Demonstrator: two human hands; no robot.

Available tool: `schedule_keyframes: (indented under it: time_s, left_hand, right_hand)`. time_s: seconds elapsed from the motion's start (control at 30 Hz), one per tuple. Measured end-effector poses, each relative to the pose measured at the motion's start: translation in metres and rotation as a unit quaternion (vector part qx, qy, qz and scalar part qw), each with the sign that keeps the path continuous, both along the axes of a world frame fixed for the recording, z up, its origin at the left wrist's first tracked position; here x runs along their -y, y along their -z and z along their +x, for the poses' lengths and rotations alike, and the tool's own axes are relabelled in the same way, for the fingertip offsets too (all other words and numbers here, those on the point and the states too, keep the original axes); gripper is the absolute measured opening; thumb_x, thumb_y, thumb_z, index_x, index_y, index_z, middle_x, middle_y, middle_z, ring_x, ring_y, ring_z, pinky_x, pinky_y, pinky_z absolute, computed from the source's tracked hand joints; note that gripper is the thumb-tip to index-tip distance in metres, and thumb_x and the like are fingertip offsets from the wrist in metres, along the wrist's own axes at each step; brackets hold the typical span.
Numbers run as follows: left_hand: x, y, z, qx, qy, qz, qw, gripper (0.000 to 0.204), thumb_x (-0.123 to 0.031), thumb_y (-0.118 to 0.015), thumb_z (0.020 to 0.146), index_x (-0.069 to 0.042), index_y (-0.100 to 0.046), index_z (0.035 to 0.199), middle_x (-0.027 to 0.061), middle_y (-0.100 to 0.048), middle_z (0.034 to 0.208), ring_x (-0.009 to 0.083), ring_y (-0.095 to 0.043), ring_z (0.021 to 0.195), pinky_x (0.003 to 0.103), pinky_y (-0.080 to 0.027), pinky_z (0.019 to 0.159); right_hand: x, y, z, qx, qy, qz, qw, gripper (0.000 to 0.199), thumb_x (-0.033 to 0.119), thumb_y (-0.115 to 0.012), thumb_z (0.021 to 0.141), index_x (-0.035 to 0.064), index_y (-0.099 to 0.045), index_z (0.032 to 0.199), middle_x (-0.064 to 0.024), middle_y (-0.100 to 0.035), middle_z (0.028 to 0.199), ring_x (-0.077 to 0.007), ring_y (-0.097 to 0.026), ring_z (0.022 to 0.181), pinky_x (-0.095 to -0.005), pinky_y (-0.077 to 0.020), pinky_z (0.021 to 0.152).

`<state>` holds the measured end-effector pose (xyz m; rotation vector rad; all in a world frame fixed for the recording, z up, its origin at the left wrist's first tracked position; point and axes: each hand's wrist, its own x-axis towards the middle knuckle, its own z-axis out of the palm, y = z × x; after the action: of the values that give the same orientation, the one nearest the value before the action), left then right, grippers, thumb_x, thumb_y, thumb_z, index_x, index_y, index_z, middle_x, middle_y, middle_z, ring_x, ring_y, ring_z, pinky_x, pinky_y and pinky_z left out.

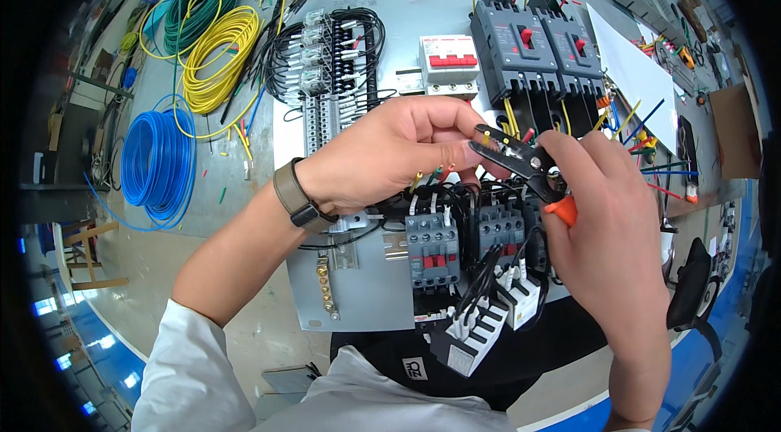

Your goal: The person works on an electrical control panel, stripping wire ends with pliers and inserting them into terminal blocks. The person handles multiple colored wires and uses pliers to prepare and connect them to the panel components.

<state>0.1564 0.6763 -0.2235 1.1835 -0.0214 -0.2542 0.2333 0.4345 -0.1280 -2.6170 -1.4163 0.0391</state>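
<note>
My right hand (606, 196) is wrapped round a pair of wire strippers (529, 165) with black jaws and orange handles. The jaws point left, toward the fingertips of my left hand (399, 143). Those fingers are closed in a pinch against the jaw tips; what they hold is hidden. Below the left hand, short yellow, green and red wire ends (435, 174) stick up over a grey contactor (432, 249). A second contactor (500, 229) sits to its right. Yellow wires (511, 119) come down from a large dark circuit breaker (514, 41) behind the strippers.
A grey mounting plate (358, 302) carries a small white breaker (450, 58), relays (316, 50) and a brass terminal strip (326, 285). Two white-and-black wired blocks (468, 338) hang at its near edge. Coils of blue (154, 159), yellow (218, 62) and green wire (202, 9) lie left.
</note>
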Motion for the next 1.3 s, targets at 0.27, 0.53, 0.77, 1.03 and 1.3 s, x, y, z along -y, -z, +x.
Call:
schedule_keyframes:
  time_s: [0.27,0.53,0.77,1.03,1.3]
  left_hand:
    - [0.0016,0.0015,-0.0011,0.025,-0.007,0.024,0.999,0.033,-0.024,-0.072,0.106,0.0,-0.07,0.13,0.0118,-0.08,0.117,0.0136,-0.073,0.099,0.029,-0.058,0.092]
    - [0.0044,0.002,0.0,0.027,-0.018,0.029,0.999,0.03,-0.023,-0.071,0.107,-0.001,-0.071,0.128,0.0109,-0.079,0.113,0.0148,-0.073,0.099,0.031,-0.058,0.093]
    - [0.0059,0.0017,-0.0011,0.015,-0.029,0.004,0.999,0.027,-0.02,-0.071,0.107,-0.001,-0.072,0.126,0.0093,-0.078,0.11,0.0142,-0.071,0.096,0.029,-0.058,0.091]
    - [0.0065,0.0013,-0.0001,0.011,-0.028,-0.009,0.999,0.027,-0.022,-0.072,0.106,-0.002,-0.073,0.125,0.009,-0.078,0.109,0.0141,-0.072,0.097,0.029,-0.058,0.09]
    - [0.0056,0.0057,-0.0008,0.02,-0.034,0.003,0.999,0.026,-0.023,-0.071,0.107,-0.004,-0.073,0.124,0.0093,-0.079,0.108,0.0138,-0.073,0.096,0.029,-0.059,0.09]
  right_hand:
    - [-0.0085,0.0004,-0.0001,0.001,-0.011,0.002,1.0,0.06,-0.01,-0.079,0.073,0.0021,-0.064,0.13,-0.0169,-0.059,0.102,-0.0394,-0.064,0.096,-0.0495,-0.0501,0.082]
    - [-0.0081,-0.0009,-0.0002,0.004,-0.011,0.007,1.0,0.058,-0.009,-0.08,0.075,0.0008,-0.064,0.13,-0.0177,-0.059,0.101,-0.0398,-0.064,0.094,-0.0493,-0.05,0.081]
    - [-0.0087,0.0004,0.0001,0.019,-0.015,0.01,1.0,0.057,-0.007,-0.081,0.075,0.0009,-0.064,0.129,-0.0162,-0.058,0.1,-0.0373,-0.063,0.095,-0.0477,-0.0502,0.082]
    - [-0.0073,0.0033,-0.0001,0.028,-0.023,0.017,0.999,0.056,-0.005,-0.081,0.075,0.0018,-0.065,0.129,-0.015,-0.059,0.1,-0.0359,-0.063,0.096,-0.0469,-0.0514,0.083]
    - [-0.0081,0.0036,0.0014,0.017,-0.022,0.005,1.0,0.053,-0.005,-0.079,0.077,0.0016,-0.065,0.127,-0.0151,-0.061,0.101,-0.0363,-0.064,0.097,-0.0474,-0.0519,0.082]
